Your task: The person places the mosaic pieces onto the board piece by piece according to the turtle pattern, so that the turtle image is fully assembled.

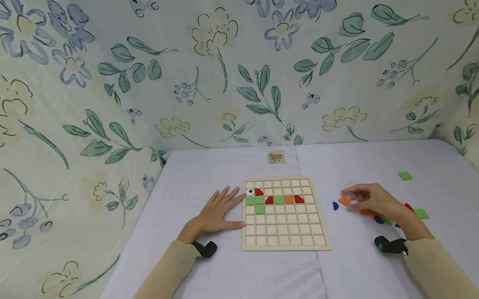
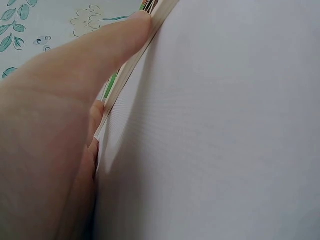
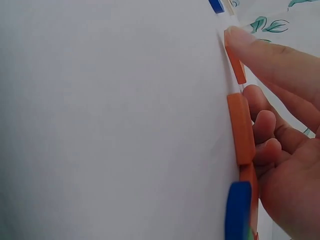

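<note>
A wooden grid board (image 1: 285, 229) lies on the cloth, and my left hand (image 1: 214, 215) rests along its left edge with fingers spread. In the left wrist view the thumb (image 2: 125, 40) touches the board's side. Colored pieces fill some upper cells: a round eye piece (image 1: 250, 192), green squares (image 1: 278, 199), an orange square (image 1: 289, 199) and red quarter-circles (image 1: 299, 199). To the right of the board, my right hand (image 1: 372, 201) pinches an orange square piece (image 1: 344, 200) between thumb and finger, low over the cloth. More orange pieces (image 3: 241, 127) lie beneath that hand.
A blue half-round piece (image 1: 335, 206) lies between board and right hand. Green squares (image 1: 421, 213) and other pieces, partly hidden by the right hand and wrist, lie farther right; one green piece (image 1: 405, 176) sits apart. A small picture card (image 1: 276, 157) lies behind the board.
</note>
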The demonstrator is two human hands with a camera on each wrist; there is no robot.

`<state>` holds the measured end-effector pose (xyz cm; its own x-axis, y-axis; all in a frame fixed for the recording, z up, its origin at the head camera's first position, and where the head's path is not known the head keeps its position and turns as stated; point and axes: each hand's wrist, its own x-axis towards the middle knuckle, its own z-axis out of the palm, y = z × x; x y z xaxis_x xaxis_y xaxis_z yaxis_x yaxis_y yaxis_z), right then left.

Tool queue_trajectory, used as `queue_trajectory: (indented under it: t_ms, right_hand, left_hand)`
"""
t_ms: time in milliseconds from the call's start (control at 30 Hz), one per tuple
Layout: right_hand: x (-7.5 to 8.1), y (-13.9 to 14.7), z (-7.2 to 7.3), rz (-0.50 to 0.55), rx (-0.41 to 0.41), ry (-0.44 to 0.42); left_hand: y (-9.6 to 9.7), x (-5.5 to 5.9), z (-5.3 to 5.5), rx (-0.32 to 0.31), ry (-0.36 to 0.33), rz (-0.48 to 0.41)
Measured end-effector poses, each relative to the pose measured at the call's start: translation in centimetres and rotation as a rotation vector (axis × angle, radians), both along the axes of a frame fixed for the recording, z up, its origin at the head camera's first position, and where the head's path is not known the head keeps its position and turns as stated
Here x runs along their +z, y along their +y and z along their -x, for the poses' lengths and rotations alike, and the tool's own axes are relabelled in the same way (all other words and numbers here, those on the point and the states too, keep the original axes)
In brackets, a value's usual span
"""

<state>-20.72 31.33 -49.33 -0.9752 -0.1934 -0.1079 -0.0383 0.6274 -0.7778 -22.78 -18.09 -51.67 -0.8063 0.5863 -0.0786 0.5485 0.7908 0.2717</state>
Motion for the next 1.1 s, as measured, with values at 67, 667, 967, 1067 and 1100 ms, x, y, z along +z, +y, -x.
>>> queue_trajectory:
  t_ms: [67, 667, 967, 1067, 1100]
  right_hand:
    - [-0.09, -0.02, 0.08, -0.004, 0.002, -0.008]
    - [0.06, -0.24, 0.43, -0.054, 0.022, 0.004]
    - [0.20, -0.39, 0.31, -0.046, 0.028, 0.041]
    - [0.19, -0.46, 0.31, -0.049, 0.028, 0.043]
    - [0.19, -0.50, 0.30, -0.052, 0.026, 0.045]
  left_hand:
    - [-0.01, -0.05, 0.03, 0.002, -0.002, 0.001]
    - [0.08, -0.24, 0.29, 0.000, 0.005, 0.022]
    - [0.11, -0.17, 0.17, 0.015, -0.010, 0.038]
    - [0.09, -0.08, 0.14, 0.014, -0.012, 0.032]
    - [0.08, -0.07, 0.15, 0.014, -0.013, 0.035]
